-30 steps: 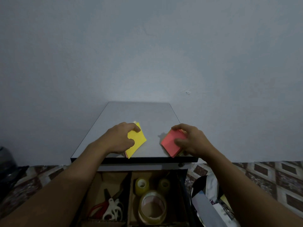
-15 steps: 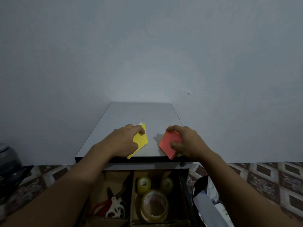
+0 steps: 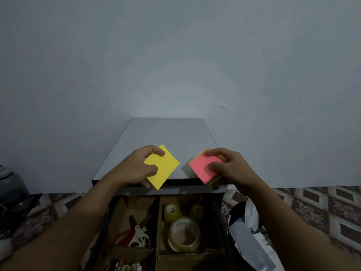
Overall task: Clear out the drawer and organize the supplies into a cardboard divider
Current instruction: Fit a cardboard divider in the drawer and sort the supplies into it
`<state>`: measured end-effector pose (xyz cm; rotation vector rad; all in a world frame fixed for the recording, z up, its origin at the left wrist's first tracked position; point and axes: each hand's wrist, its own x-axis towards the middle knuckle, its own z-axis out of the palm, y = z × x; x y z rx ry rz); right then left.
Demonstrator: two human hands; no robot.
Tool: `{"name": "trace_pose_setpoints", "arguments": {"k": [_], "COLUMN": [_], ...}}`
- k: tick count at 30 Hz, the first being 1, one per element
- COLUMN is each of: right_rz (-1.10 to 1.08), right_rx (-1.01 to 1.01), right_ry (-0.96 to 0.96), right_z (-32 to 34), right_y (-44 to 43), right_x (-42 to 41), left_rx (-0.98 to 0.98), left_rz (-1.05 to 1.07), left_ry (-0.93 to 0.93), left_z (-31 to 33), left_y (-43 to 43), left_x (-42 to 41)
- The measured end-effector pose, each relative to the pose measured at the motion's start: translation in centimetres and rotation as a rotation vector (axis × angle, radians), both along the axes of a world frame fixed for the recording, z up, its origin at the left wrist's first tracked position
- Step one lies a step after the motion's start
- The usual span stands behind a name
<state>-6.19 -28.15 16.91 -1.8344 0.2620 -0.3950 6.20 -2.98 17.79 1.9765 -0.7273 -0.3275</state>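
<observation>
Drawer (image 3: 219, 222) sits open beneath cabinet top (image 3: 166, 133) against plain wall (image 3: 175, 55).

At the front edge of the surface (image 3: 166, 133) we hold two note pads side by side, apart: the left pad (image 3: 166, 169) in our left grip (image 3: 136, 169), the right pad (image 3: 200, 165) in our right grip (image 3: 232, 167). Below, the open drawer (image 3: 219, 212) holds the cardboard divider (image 3: 157, 222). Scissors (image 3: 136, 234) lie in its left compartment. A large tape roll (image 3: 184, 234) sits in the right, with two small rolls (image 3: 172, 211) behind it. Pens (image 3: 125, 267) lie in the near-left compartment. A bag (image 3: 248, 231) stands right of the drawer.
</observation>
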Motion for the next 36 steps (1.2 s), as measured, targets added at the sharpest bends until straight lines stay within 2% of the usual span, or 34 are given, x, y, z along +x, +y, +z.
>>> {"name": "trace_pose_setpoints", "arguments": {"k": [3, 6, 10, 16, 22, 26, 30, 34, 36], "right_rz": [0.010, 0.019, 0.022, 0.020, 0.003, 0.005, 0.015, 0.028, 0.030], "right_rx": [0.173, 0.298, 0.338, 0.413, 0.413, 0.392, 0.395, 0.384, 0.375], "right_ry": [-0.016, -0.023, -0.015, -0.010, 0.006, 0.014, 0.015, 0.026, 0.042], "right_z": [-0.4, -0.6, -2.0, -3.7, -4.4, -4.8, -5.1, -5.1, -5.1], "right_y": [0.3, 0.8, 1.0, 1.7, 1.5, 1.4, 1.7, 2.0, 2.0], "right_x": [-1.3, -3.0, -4.8, -6.7, -8.1, -8.6, -8.6, -8.7, -8.9], "left_rx": [-0.089, -0.095, 0.025, 0.252, 0.481, 0.590, 0.692, 0.824, 0.885], "left_rz": [-0.041, -0.125, -0.297, -0.538, -0.628, -0.699, -0.638, -0.636, -0.556], "left_ry": [0.133, 0.250, 0.350, 0.395, 0.212, 0.157, 0.092, -0.134, -0.154], "left_z": [-0.6, -1.8, -4.3, -8.0, -9.5, -10.7, -11.5, -11.4, -10.8], "left_y": [1.1, 2.1, 2.6, 0.0, -2.6, -3.3, -3.5, -3.5, -3.4], "left_x": [-1.4, -2.8, -4.9, -9.3, -12.4, -13.9, -14.3, -15.1, -15.4]}}
